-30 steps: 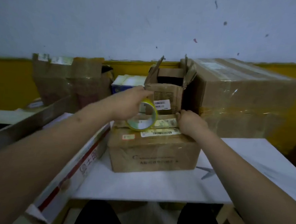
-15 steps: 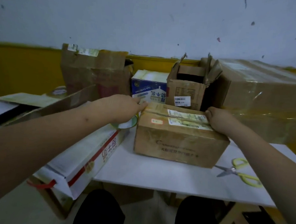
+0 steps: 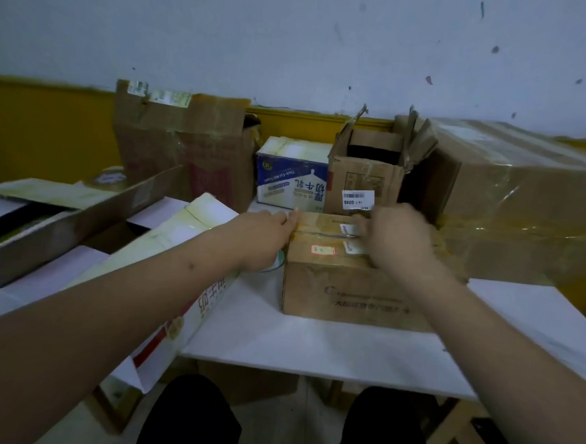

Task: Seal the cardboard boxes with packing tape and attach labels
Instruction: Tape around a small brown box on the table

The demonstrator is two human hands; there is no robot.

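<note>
Small cardboard box (image 3: 349, 280) on white bench (image 3: 311, 343), between both hands. Left hand (image 3: 263, 240) at top left edge, fingers curled around tape roll (image 3: 277, 260), mostly hidden. Right hand (image 3: 397, 238) blurred over lid, grip impossible to tell. Brown, creased, taped seam, small labels on top.

Barcode label (image 3: 357, 199) on open carton (image 3: 364, 178) reads "0246"; blue milk box (image 3: 290, 182): Chinese chars, rest too blurred.
</note>
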